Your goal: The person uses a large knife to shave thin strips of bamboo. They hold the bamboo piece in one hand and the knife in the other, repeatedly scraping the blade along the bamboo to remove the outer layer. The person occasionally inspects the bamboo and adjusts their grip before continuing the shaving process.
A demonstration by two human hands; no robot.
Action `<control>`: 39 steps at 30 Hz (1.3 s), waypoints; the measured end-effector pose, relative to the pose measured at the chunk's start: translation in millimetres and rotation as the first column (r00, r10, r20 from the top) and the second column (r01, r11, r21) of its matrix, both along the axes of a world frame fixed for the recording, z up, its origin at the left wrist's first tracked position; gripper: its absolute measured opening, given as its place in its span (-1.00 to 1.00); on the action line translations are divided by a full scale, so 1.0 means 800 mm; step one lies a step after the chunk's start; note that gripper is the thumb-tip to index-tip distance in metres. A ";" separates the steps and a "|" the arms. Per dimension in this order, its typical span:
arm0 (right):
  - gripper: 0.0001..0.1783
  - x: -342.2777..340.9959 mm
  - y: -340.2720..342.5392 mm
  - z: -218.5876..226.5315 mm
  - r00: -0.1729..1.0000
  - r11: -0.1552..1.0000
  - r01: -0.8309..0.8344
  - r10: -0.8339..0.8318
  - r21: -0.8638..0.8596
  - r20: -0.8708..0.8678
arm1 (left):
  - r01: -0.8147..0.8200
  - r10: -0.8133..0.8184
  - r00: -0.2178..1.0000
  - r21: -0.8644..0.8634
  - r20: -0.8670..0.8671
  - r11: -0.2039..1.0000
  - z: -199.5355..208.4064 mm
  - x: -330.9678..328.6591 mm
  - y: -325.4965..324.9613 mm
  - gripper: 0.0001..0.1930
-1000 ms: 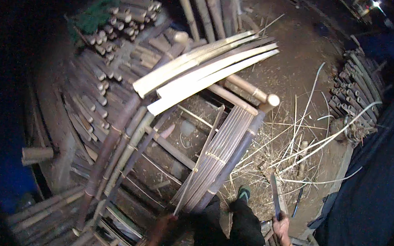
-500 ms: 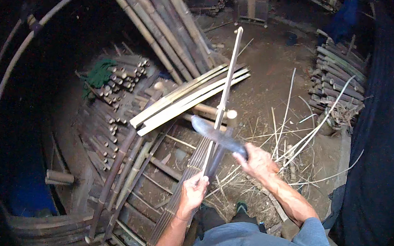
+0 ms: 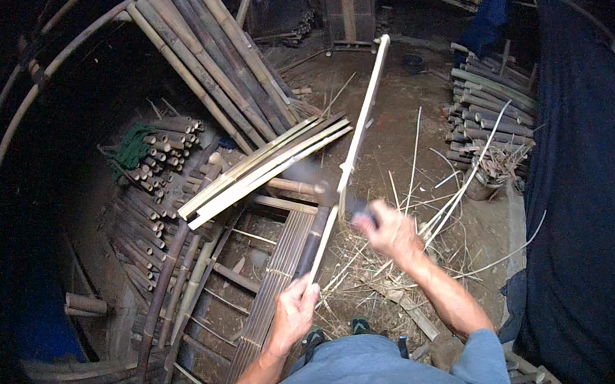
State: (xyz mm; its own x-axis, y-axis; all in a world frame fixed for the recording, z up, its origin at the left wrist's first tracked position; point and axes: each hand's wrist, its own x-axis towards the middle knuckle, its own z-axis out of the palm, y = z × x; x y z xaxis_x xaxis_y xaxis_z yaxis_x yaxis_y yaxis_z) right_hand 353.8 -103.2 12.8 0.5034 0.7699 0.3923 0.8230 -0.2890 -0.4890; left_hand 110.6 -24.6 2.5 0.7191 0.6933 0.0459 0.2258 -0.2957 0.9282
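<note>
My left hand [image 3: 294,309] is closed round the near end of a long pale bamboo strip [image 3: 361,124], which points up and away from me. My right hand [image 3: 392,233] grips a broad-bladed knife [image 3: 356,208] by its dark handle. Motion smears the blade, which lies across the strip about halfway along; I cannot tell how deep it sits. Left of the strip, several split bamboo slats [image 3: 266,171] rest in a stack on a bamboo frame [image 3: 299,187]. Below them is a panel of narrow slats [image 3: 285,251].
Bamboo poles [image 3: 210,54] lean at the upper left. Cut bamboo tubes [image 3: 150,212] are piled at the left, with more bamboo [image 3: 498,109] stacked at the right beside a dark cloth [image 3: 566,212]. Shavings and thin strips [image 3: 450,214] litter the dirt floor.
The knife has moved from a clear slant over the strip to a blurred position across it. My right hand has shifted slightly left and up in view. The whole view has swung somewhat.
</note>
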 end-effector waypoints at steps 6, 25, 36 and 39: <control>-0.46 -0.046 -0.029 0.007 0.935 0.951 -0.305 0.291 0.040 0.201 | 0.053 -0.052 0.998 0.016 -0.039 0.998 0.027 -0.038 -0.002 -0.68; -0.35 0.176 -0.108 0.100 0.824 0.822 0.566 -0.567 -0.058 -0.006 | 0.199 -0.200 0.980 0.208 -0.016 0.958 -0.041 -0.218 -0.021 -0.78; -0.33 0.242 -0.129 0.090 0.816 0.808 0.571 -0.539 0.146 -0.207 | 0.182 -0.166 0.981 0.193 -0.099 0.964 -0.084 -0.259 -0.005 -0.80; -0.26 0.226 -0.137 0.127 0.730 0.720 0.681 -0.655 0.131 -0.195 | 0.206 -0.215 0.957 -0.065 -0.197 0.976 -0.069 -0.246 0.006 -0.72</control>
